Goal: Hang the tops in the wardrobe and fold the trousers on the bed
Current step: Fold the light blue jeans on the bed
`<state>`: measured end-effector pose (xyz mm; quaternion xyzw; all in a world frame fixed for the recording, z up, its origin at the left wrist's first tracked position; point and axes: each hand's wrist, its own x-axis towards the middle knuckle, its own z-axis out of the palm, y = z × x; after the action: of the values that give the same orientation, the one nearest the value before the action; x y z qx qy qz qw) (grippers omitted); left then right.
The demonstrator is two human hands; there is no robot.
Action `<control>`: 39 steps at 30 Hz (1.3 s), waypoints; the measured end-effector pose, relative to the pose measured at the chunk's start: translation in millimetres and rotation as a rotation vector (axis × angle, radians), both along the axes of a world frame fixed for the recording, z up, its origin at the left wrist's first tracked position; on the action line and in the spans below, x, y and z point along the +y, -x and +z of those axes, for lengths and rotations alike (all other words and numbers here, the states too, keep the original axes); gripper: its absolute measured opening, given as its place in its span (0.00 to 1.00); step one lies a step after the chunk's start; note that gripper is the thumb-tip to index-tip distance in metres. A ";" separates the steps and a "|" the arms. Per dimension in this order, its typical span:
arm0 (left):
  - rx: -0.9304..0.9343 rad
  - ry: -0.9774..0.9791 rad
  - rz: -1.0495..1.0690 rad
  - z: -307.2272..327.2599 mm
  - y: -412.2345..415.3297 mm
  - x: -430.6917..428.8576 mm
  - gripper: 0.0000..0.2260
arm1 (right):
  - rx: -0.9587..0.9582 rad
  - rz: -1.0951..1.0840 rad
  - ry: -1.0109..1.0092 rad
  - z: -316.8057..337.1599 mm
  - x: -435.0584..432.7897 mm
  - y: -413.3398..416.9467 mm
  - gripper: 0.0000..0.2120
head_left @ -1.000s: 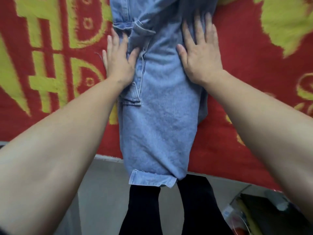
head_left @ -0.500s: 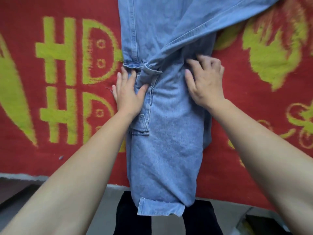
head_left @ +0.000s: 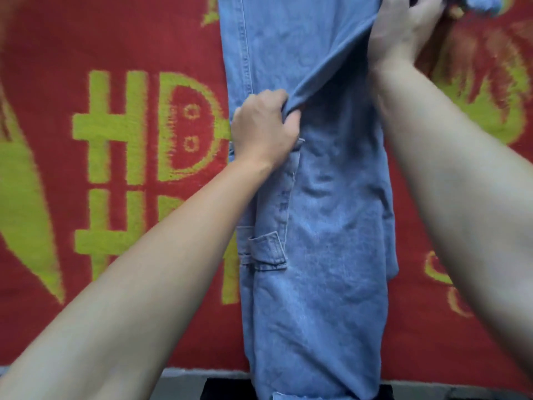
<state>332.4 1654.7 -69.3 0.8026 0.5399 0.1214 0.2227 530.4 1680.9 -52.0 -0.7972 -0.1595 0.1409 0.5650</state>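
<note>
Since half a second ago both hands have gone from lying on the denim to closing on it, and the right one has travelled up and away to the top right corner.

At the far left is the red blanket point(head_left: 115, 53) that covers the bed, with its yellow-green pattern. The left forearm crosses it from the lower left. The left hand point(head_left: 264, 128) sits on the left edge of the jeans point(head_left: 326, 226), about a third of the way down the view. Its fingers point(head_left: 269, 96) are curled over and its thumb is tucked under, so that it clamps the lower end of a raised fold point(head_left: 331, 67) of denim.

The jeans lie lengthwise on the blanket, running from the top edge to the bottom. A side pocket point(head_left: 268, 252) shows below the left wrist. The hem point(head_left: 288, 396) hangs just past the bed's near edge, over a strip of grey floor point(head_left: 178, 382).

The fold rises diagonally to the right hand point(head_left: 403, 30). Its fingers point(head_left: 419, 10) are bunched round the fold's upper end, and the cloth is taut between the two grips. The right forearm comes in from the right edge, blurred.
</note>
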 end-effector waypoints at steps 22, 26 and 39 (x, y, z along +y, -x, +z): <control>0.388 0.093 0.174 -89.8 70.8 123.3 0.36 | -0.761 1.071 0.803 -76.3 104.4 68.6 0.31; 0.419 0.108 0.166 -86.1 69.0 120.6 0.35 | -0.784 1.064 0.812 -78.4 105.5 70.5 0.31; 0.413 0.095 0.147 -75.2 71.1 127.8 0.34 | -0.685 1.100 0.882 -62.8 70.2 77.4 0.28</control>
<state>261.2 1782.5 -144.5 0.7574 0.6363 -0.0552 0.1356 453.0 1751.1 -114.8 -0.7533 -0.6263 0.1973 -0.0355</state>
